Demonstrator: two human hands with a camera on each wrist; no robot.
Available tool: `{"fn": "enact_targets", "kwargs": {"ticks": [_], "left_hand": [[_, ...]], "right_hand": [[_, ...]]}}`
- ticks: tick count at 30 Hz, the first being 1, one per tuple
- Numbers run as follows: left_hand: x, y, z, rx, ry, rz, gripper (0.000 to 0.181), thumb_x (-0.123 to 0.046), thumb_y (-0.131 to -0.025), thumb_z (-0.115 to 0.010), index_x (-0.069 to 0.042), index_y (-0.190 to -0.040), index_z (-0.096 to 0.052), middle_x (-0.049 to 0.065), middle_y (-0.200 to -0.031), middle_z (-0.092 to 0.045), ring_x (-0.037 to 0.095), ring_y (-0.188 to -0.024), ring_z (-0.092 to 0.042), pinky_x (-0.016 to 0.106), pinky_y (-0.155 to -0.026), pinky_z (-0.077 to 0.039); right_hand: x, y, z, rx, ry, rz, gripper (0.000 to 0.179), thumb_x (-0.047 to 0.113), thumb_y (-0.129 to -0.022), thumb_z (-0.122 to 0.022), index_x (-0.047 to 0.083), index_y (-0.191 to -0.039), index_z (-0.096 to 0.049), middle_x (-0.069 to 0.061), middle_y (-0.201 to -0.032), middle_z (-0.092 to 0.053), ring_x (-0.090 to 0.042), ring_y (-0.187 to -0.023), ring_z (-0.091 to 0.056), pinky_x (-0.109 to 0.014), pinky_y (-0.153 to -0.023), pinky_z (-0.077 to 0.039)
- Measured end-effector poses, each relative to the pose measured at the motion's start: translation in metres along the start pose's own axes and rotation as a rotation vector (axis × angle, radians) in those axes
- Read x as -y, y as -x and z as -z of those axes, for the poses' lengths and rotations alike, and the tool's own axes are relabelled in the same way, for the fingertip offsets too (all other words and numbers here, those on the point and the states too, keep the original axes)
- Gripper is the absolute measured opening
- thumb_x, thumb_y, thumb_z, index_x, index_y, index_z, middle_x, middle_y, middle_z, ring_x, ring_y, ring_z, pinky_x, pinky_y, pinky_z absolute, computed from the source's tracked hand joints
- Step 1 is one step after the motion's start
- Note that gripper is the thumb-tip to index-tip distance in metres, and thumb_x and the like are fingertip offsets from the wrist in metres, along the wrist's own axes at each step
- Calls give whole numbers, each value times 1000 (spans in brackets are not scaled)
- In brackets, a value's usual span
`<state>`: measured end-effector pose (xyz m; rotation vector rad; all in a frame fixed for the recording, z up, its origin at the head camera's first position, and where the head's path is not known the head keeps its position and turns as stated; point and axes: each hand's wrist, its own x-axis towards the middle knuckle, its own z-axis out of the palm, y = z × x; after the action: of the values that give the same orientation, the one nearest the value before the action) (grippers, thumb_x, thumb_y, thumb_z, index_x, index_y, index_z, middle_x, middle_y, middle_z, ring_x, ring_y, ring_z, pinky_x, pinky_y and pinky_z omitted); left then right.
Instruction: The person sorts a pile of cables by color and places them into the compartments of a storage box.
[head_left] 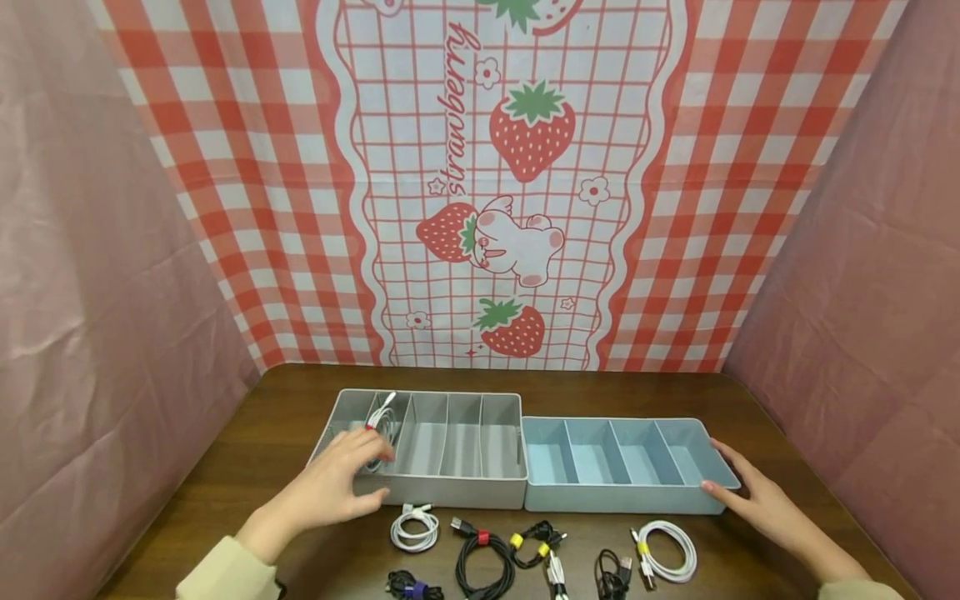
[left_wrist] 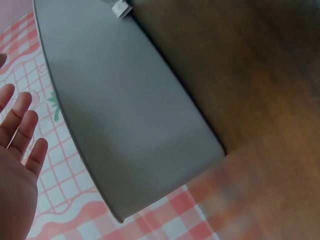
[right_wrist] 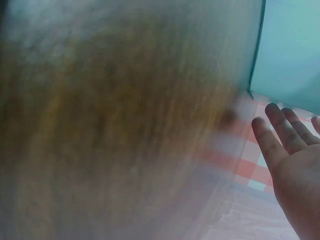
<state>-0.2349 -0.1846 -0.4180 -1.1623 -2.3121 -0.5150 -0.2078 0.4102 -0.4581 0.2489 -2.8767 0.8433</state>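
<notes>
My left hand point(head_left: 333, 483) hovers over the front left corner of the grey divided box point(head_left: 480, 492), its fingers slightly bent and thumb apart, holding nothing. Beneath and beyond its fingers, a bundled white cable point(head_left: 385, 417) with a red tie stands in the second compartment from the left. At the right end of the light-blue divided box point(head_left: 622, 498), my right hand point(head_left: 761, 504) has its thumb by the front corner and its fingers along the end wall. In the right wrist view its fingers point(right_wrist: 285, 130) look extended beside the blue box; contact is hard to tell.
Bundled cables lie in front of the boxes: a white one point(head_left: 414, 530), a black one with a red tie point(head_left: 483, 562), a black one with yellow ties point(head_left: 536, 543), a purple-tied one point(head_left: 415, 590) and a white coil point(head_left: 678, 552). Checkered cloth point(head_left: 277, 167) hangs behind the table.
</notes>
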Motion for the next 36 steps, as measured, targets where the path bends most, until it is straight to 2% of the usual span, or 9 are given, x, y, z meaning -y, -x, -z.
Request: {"fn": "enact_targets", "kwargs": {"ticks": [10,23,28,36], "left_hand": [[-11,11,-6,106,20,-48,43,-27,-64,-79,-19,-101,-60,-16,-101,-55,5,-98,-51,36,-83,-43],[-23,16,-27,196,35,-146,43,-29,-62,-81,-21,-98,-60,-15,-96,-55,3,-92,-50,29,-82,-44],[-22,18,-32,206,38,-177,38,-28,-63,-81,-23,-94,-59,-15,-91,-55,1,-87,-49,23,-78,-41],[-22,20,-38,199,4,-208,29,-26,-63,-79,-25,-83,-58,-15,-81,-51,1,-80,-45,22,-72,-39]], "right_hand": [[-1,0,1,1,-15,1,76,31,-91,-62,1,-148,-22,-35,-140,-34,-51,-121,-38,-61,-84,-36],[0,0,3,4,-16,-6,76,32,-91,-62,2,-148,-21,-35,-140,-33,-52,-121,-38,-62,-85,-37],[-1,1,2,4,-27,-4,77,31,-91,-62,2,-148,-20,-36,-140,-33,-52,-122,-37,-62,-85,-36],[0,1,0,0,-20,2,76,31,-91,-62,3,-148,-21,-35,-140,-34,-51,-121,-39,-60,-84,-38]]}}
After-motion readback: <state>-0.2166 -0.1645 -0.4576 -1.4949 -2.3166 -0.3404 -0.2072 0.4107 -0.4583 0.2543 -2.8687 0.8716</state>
